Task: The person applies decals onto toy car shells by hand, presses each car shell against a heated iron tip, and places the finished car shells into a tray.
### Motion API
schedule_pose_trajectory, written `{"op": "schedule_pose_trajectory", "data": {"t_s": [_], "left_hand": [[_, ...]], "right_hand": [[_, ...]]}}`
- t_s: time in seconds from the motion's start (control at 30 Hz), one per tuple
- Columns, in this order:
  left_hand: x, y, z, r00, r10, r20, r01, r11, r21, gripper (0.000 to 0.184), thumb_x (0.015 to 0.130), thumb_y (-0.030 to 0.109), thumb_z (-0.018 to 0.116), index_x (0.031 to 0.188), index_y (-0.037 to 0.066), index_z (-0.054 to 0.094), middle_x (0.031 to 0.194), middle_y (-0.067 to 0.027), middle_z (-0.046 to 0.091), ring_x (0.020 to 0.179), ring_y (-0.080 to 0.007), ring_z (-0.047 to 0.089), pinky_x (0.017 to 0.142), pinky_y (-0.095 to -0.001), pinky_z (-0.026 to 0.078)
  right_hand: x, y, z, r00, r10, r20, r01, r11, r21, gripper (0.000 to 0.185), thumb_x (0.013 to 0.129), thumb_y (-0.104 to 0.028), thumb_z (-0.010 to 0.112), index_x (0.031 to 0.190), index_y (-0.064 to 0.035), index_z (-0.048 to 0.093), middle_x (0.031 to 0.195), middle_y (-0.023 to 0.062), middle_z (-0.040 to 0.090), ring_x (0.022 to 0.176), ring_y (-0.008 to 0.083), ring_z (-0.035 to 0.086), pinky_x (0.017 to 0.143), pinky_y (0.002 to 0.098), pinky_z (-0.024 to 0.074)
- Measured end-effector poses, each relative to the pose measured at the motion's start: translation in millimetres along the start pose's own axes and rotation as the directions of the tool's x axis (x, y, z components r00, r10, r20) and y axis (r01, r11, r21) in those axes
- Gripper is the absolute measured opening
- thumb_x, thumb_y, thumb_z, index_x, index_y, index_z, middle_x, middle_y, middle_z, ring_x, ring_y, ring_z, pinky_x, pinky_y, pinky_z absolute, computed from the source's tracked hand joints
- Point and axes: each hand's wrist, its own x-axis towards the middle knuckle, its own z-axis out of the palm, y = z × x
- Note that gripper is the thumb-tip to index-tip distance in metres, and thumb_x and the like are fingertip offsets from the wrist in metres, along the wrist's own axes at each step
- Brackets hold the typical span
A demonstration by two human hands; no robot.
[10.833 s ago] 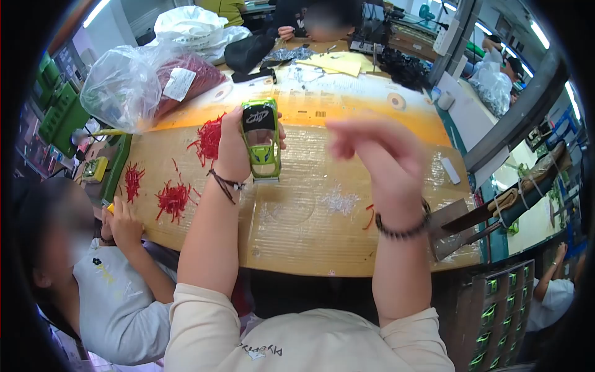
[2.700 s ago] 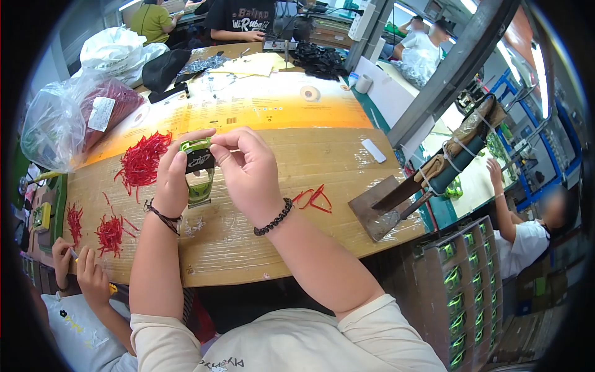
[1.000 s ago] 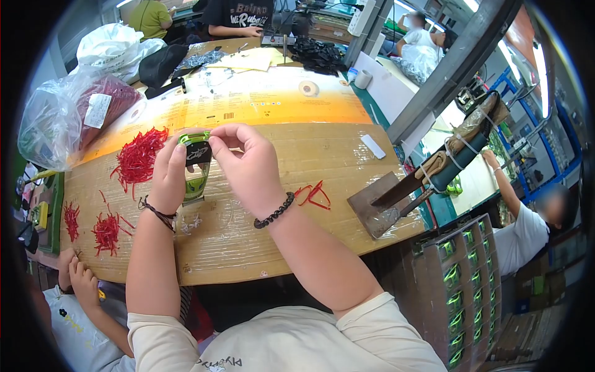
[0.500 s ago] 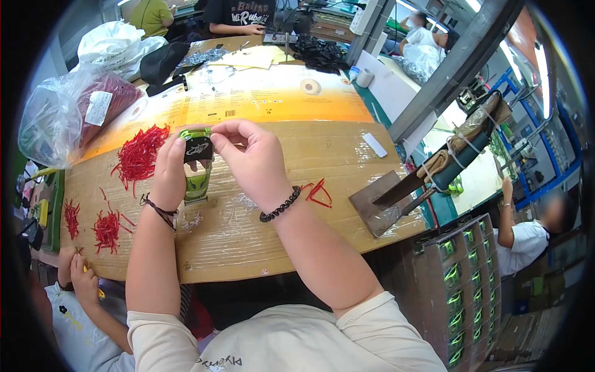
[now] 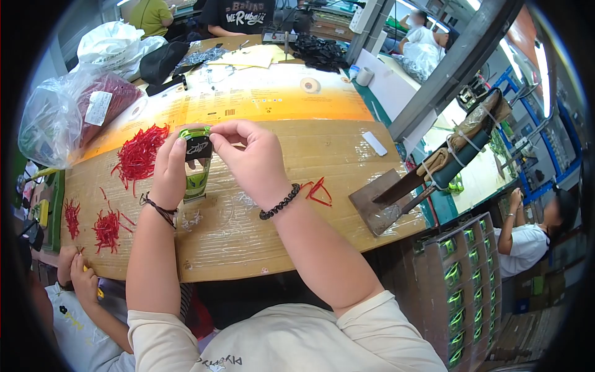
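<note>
A bright green and black plastic part (image 5: 197, 147) with a pale logo on its black panel is held upright above the cardboard-covered table. My left hand (image 5: 168, 166) is closed around its left edge, thumb near the top. At its upper right corner, my right hand (image 5: 251, 155) has thumb and forefinger pinched together. Whatever sits between those fingertips is too small to make out. A pile of thin red plastic strips (image 5: 141, 155) lies left of my left hand. More red strips (image 5: 319, 192) lie right of my right wrist.
Smaller red heaps (image 5: 106, 230) lie at the front left, near a co-worker's hands (image 5: 83, 276). A metal stand (image 5: 387, 201) with a tied-on handle occupies the right side. A rack of green parts (image 5: 462, 291) stands at lower right. Plastic bags (image 5: 56, 124) sit at the back left.
The green and black part has tilted slightly; my hands keep nearly the same grip. At the right, a co-worker's hands have come up together. The hand across the table has withdrawn.
</note>
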Motion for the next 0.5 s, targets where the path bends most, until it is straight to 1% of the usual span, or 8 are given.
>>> {"op": "schedule_pose_trajectory", "data": {"t_s": [0.03,0.13,0.27,0.33,0.43,0.5], "left_hand": [[0,0,0,1.000,0.003,-0.003,-0.003,1.000,0.000,0.041,0.098,0.026,0.033,0.115,-0.001,0.058,0.097,-0.0076,0.064,0.086,-0.0128,0.059,0.077,-0.0272,0.046],[-1,1,0,1.000,-0.004,0.007,0.004,1.000,0.012,0.040,0.098,0.026,0.033,0.115,0.000,0.058,0.096,-0.0066,0.064,0.084,-0.0113,0.059,0.072,-0.0260,0.046],[-1,-4,0,1.000,-0.006,0.000,0.006,1.000,-0.004,0.040,0.098,0.026,0.033,0.117,0.000,0.058,0.096,-0.0053,0.064,0.081,-0.0095,0.058,0.066,-0.0246,0.044],[-1,-2,-1,1.000,-0.020,-0.010,0.020,1.000,0.004,0.040,0.099,0.026,0.033,0.118,0.000,0.057,0.096,-0.0052,0.064,0.081,-0.0095,0.057,0.067,-0.0244,0.044],[-1,-2,2,0.998,-0.011,-0.060,0.011,1.000,-0.005,0.040,0.099,0.026,0.033,0.118,0.000,0.057,0.096,-0.0060,0.065,0.082,-0.0101,0.058,0.070,-0.0247,0.045],[-1,-1,2,0.997,0.004,-0.076,-0.003,1.000,0.006,0.040,0.099,0.026,0.033,0.119,0.000,0.057,0.096,-0.0071,0.065,0.083,-0.0110,0.058,0.072,-0.0253,0.046]], "right_hand": [[0,0,0,1.000,-0.008,-0.004,0.008,1.000,0.005,0.008,0.083,0.000,0.065,0.090,0.0041,0.066,0.089,0.0104,0.067,0.080,0.0153,0.067,0.070,0.0258,0.0553],[0,1,3,0.997,-0.076,-0.019,0.076,0.997,-0.004,0.007,0.083,0.001,0.065,0.088,0.0050,0.065,0.089,0.0100,0.064,0.079,0.0161,0.066,0.070,0.0270,0.0556],[-3,5,8,0.969,-0.244,-0.021,0.241,0.966,-0.095,0.009,0.082,0.003,0.063,0.091,0.0061,0.063,0.091,0.0118,0.060,0.078,0.0205,0.064,0.069,0.0287,0.0551],[-5,7,10,0.944,-0.329,0.000,0.325,0.934,-0.148,0.013,0.082,0.005,0.061,0.094,0.0066,0.062,0.092,0.0136,0.058,0.079,0.0244,0.063,0.070,0.0303,0.0543],[-9,3,11,0.851,-0.521,0.071,0.508,0.781,-0.362,0.020,0.080,0.005,0.060,0.100,0.0078,0.060,0.096,0.0166,0.056,0.085,0.0302,0.060,0.075,0.0337,0.0523],[-13,3,17,0.850,-0.523,0.068,0.506,0.772,-0.385,0.025,0.079,0.004,0.060,0.103,0.0096,0.058,0.099,0.0177,0.054,0.090,0.0322,0.059,0.079,0.0357,0.0507]]}}
